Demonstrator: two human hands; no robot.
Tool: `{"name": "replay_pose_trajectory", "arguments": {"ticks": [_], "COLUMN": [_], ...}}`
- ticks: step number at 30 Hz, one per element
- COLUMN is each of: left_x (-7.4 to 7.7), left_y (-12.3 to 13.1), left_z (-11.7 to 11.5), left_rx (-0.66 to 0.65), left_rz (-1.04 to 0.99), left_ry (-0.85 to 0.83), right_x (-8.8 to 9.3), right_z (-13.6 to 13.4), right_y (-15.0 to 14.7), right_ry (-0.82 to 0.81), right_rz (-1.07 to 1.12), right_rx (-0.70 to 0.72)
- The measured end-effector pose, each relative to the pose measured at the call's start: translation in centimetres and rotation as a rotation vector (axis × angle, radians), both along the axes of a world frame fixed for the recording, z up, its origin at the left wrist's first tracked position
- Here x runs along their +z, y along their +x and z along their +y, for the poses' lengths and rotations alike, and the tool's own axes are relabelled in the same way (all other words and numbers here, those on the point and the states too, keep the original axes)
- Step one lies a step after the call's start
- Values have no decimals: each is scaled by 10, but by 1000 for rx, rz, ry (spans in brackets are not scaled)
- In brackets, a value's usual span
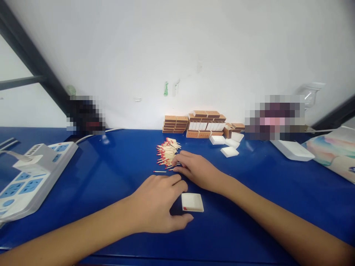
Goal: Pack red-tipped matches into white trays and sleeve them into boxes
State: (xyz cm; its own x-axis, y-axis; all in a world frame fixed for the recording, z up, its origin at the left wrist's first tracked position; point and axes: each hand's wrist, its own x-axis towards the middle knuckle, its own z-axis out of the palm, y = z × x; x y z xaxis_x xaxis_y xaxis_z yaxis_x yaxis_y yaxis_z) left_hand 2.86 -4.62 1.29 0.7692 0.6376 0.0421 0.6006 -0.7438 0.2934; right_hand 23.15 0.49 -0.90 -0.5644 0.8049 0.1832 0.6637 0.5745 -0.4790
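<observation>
My left hand rests on the blue table, thumb and fingers apart around the left side of a small white matchbox tray. Inside that tray, a few red match heads show at its lower left corner. My right hand reaches to the near right edge of a heap of red-tipped matches. Its thumb and forefinger are pinched together at a match, partly hidden by the fingertips. One loose match lies just left of them, apart from the heap.
Brown matchboxes stand stacked against the wall, with several white trays in front of their right end. A white power strip with a plugged-in adapter lies at left. At right are a white object and a colourful packet.
</observation>
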Motion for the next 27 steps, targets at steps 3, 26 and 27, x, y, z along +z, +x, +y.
{"name": "replay_pose_trajectory", "arguments": {"ticks": [3, 26, 27], "left_x": [2, 3, 3], "left_y": [-1, -12, -12], "left_z": [0, 35, 36], "left_rx": [-2, 132, 137], "left_rz": [3, -22, -20], "left_ry": [-13, 82, 84], "right_x": [3, 36, 36], "right_z": [0, -16, -18], "right_y": [-1, 49, 47], "right_ry": [-20, -49, -64], "right_rz": [-21, -115, -134], "right_rx": [2, -89, -77]}}
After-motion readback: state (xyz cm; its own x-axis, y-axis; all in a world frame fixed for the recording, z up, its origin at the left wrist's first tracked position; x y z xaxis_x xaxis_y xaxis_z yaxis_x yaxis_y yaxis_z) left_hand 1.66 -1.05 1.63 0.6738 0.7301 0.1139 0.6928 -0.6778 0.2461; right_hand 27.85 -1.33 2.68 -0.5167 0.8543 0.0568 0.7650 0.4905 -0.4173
